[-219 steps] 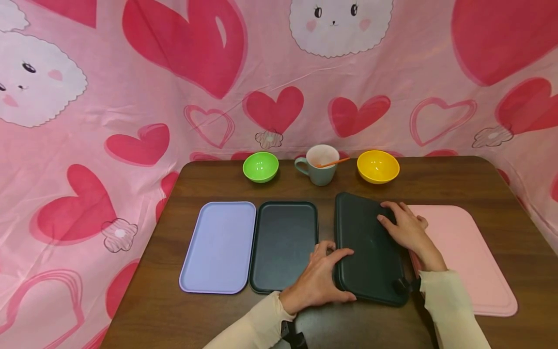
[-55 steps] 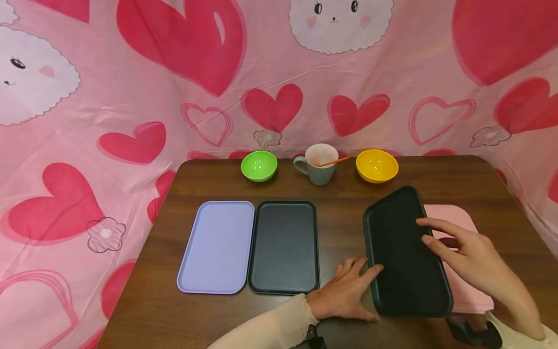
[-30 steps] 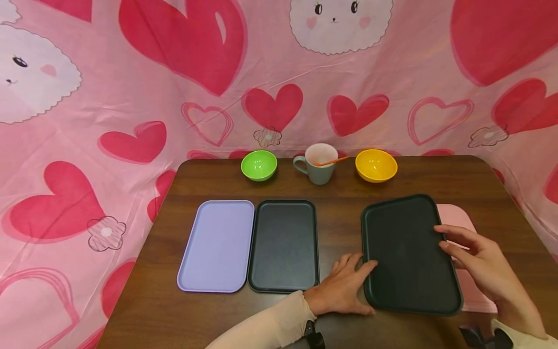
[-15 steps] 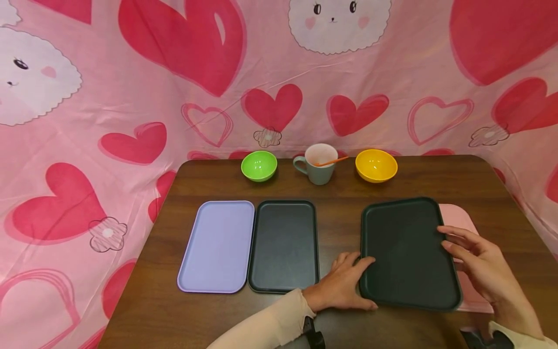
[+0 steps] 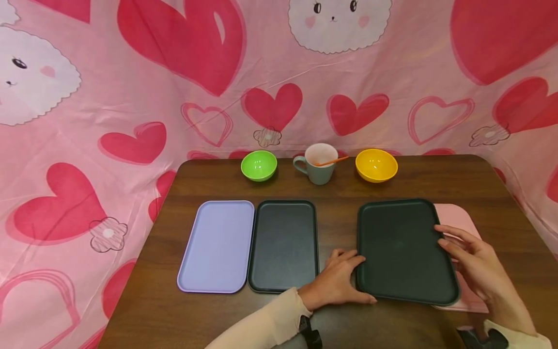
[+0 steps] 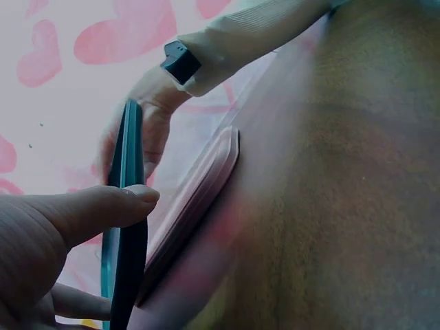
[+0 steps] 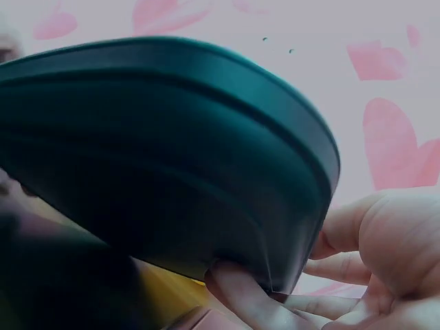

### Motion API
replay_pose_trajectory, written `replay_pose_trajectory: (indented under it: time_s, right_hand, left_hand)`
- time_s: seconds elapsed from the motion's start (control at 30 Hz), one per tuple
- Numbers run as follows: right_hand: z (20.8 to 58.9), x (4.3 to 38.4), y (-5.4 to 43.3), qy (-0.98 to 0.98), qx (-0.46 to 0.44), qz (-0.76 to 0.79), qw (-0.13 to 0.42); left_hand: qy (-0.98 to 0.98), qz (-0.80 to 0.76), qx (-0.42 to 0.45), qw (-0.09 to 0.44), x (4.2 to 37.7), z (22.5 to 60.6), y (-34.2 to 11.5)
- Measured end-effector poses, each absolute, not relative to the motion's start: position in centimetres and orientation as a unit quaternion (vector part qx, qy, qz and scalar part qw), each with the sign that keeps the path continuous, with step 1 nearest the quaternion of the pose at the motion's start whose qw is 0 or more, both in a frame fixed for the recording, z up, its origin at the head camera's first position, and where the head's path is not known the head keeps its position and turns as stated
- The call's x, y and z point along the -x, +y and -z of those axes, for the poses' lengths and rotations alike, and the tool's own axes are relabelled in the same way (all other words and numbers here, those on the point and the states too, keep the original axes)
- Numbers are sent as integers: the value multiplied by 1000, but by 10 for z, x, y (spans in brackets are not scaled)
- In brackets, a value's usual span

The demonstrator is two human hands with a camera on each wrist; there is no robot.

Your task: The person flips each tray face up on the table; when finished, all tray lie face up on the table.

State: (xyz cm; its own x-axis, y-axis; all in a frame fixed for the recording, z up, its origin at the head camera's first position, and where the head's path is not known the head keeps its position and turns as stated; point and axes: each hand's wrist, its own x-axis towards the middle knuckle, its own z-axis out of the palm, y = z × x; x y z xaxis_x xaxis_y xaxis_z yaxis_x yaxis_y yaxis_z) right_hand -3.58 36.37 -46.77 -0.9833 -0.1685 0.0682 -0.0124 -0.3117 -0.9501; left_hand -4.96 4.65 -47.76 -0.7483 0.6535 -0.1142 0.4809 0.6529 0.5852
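Now gripped at both sides: dark green tray point(image 5: 398, 249), right of frame centre

Head view: tray in the right half of the frame, slightly askew, overlapping the pink tray point(image 5: 457, 218), which shows along its right side and at its lower right corner. At the tray's left edge, low, the person's left hand point(image 5: 334, 282), thumb spread from the fingers, pinching the rim. At the right edge, the right hand point(image 5: 475, 264), fingers bent round the rim, holding it. Left wrist view has the tray nearly edge-on, raised clear of the pink tray, which lies on the bench point(image 5: 337, 218). Right wrist view: one fingertip against the tray's edge at lower centre.

Left of centre, black tray point(image 5: 284, 247) flat, lavender tray point(image 5: 216, 247) just beside it on the left. Along the bench's far edge, left to right: green bowl point(image 5: 259, 167); grey-green mug point(image 5: 321, 174) with an orange stick point(image 5: 334, 161) leaning in it; yellow bowl point(image 5: 377, 167). Behind, pink cloth point(image 5: 270, 53) printed with hearts.
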Motion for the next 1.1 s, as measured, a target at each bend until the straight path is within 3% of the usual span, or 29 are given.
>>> replay_pose_trajectory:
  time_s: [0.2,0.63,0.9,1.1]
  right_hand:
    - [470,40,360,622,58,779,55]
    - [466,48,346,781,-4,622,51]
    - [466,57,334,821,24,569,37]
    - [470,64,323,856,34,514,29]
  left_hand:
    - [909,-243,-308,140,46,475,42]
    - [934,-175,-308,46,40,469,32]
    - [946,-135,-293,33,39,467,27]
    - [951,-102,-292,-5,38,467,21]
